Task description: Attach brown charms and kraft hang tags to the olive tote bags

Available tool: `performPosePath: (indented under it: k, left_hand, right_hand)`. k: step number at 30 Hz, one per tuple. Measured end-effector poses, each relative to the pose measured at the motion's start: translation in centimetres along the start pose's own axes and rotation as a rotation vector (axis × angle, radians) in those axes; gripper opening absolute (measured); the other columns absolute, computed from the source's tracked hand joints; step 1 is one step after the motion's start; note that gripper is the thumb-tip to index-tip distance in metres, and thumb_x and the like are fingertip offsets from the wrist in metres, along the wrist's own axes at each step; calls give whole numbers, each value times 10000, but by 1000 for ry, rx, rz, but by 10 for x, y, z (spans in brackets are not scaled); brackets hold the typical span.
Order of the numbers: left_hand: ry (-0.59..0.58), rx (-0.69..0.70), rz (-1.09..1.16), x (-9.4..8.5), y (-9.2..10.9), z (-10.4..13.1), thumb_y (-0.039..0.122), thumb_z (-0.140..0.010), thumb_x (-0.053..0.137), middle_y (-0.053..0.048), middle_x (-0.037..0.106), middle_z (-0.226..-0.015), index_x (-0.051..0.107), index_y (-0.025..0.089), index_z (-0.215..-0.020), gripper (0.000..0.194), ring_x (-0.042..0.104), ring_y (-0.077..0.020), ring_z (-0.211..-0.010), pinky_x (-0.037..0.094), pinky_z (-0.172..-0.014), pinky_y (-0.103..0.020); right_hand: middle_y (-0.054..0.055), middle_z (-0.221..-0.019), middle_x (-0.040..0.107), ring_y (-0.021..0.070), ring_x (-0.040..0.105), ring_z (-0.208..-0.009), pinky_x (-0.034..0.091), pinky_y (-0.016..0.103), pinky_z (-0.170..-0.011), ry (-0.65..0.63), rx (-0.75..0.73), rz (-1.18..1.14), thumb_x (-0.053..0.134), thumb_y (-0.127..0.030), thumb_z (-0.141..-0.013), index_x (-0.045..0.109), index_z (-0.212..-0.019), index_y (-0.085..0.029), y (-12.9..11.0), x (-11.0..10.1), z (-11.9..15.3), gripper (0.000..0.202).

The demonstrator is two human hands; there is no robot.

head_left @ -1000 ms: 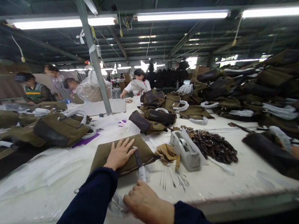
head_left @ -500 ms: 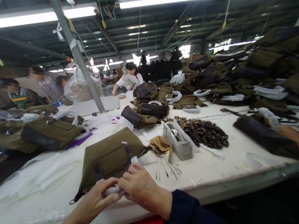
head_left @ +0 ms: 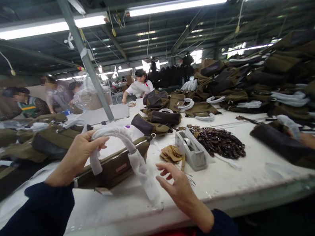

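Olive-brown cloth bag [head_left: 120, 167] on the white bench [head_left: 125, 219], left of the grey tape dispenser [head_left: 190, 151]
Left hand [head_left: 77, 155]: fingers curled round the arched handle [head_left: 121, 133] in whitish wrap. Right hand [head_left: 179, 185]: fingers loosely spread, empty, before the dispenser; flat tan tags [head_left: 171, 153] beside it.

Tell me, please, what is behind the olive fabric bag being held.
Behind the olive fabric bag, a dark-brown-and-olive bag lies on the white tabletop; the area directly behind is covered.
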State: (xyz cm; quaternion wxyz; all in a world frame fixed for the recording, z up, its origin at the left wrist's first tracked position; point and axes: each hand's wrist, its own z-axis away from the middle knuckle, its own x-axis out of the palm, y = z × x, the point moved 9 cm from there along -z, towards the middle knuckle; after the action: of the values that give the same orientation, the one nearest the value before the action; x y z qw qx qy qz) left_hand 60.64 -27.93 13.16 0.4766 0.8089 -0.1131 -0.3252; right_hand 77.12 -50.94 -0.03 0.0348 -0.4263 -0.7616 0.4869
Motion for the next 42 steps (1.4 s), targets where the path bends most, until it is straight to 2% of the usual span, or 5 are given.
performPosePath:
  k: [12, 19, 28, 34, 42]
  left_hand:
    - [86, -264, 478, -7, -22, 8, 308, -689, 784, 56, 488, -559, 560, 155, -645, 275, 438, -62, -469, 447, -453, -172]
    - [199, -317, 638, -1, -11, 23, 177, -804, 682, 21, 587, -662, 631, 111, -813, 83, 531, -64, -519, 543, -552, -200]
    - [72, -172, 983, 54, 38, 31, 278, -965, 420, -105, 685, -1101, 642, 132, -1023, 273, 640, -190, -1075, 558, -912, -312]
    - [-51, -57, 910, 75, 35, 42, 352, -919, 505, -33, 658, -1202, 642, 237, -975, 188, 541, -214, -1258, 446, -1087, -399]
    - [-61, -117, 542, 45, 19, 81, 284, -833, 675, -55, 635, -1293, 649, 229, -1139, 312, 551, -251, -1253, 464, -1051, -378]
  right_hand:
    - [64, -1071, 644, 217, 594, -976, 485, 348, -852, -76, -52, 170, 706, -254, -834, 612, -1116, -207, -8, 27, -12, 301]
    - [88, -1129, 637, 246, 554, -1090, 448, 417, -959, -52, -97, 183, 641, -225, -878, 605, -1157, -205, -7, 23, -8, 282]
    - [66, -1079, 667, 193, 606, -962, 484, 298, -749, -25, -49, -35, 606, -303, -900, 636, -1114, -204, -52, -5, -52, 237]
    - [19, -916, 670, 160, 608, -795, 448, 277, -706, -89, -191, 170, 711, -362, -838, 630, -1047, -204, -91, 12, -83, 275]
    - [24, -901, 645, 176, 577, -844, 424, 283, -736, -44, -249, 279, 658, -239, -888, 622, -993, -208, -98, 53, -93, 115]
